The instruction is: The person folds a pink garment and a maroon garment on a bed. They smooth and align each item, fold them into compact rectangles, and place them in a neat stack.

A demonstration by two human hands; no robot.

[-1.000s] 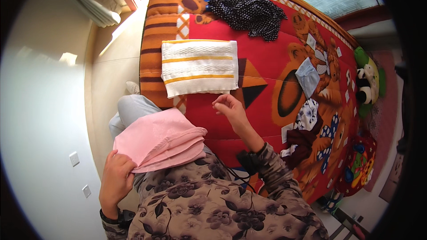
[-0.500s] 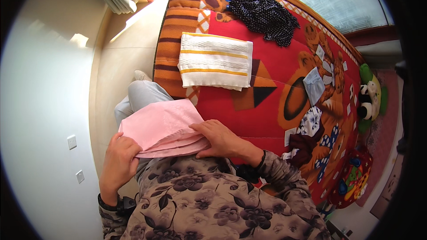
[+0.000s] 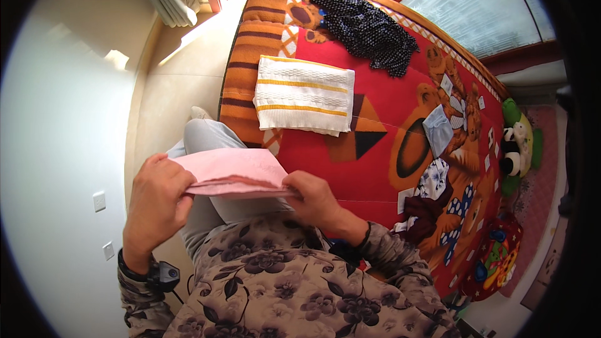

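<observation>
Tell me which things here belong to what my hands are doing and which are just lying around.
In hand:
- Folded pink cloth, held by your left hand and right hand

Lying on the bear-print blanket:
- Folded white knit with yellow stripes, perhaps related, being neatly folded too
- Crumpled black-and-white dotted cloth
- Pale-blue piece, probably a face mask
- Maroon cloth

Smooth matt pink cloth [image 3: 235,164]; ribbed knit [image 3: 305,95].

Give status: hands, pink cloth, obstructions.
Left hand and right hand gripping folded pink cloth at opposite ends. Cloth held over lap. No obstruction visible between hands.
</observation>
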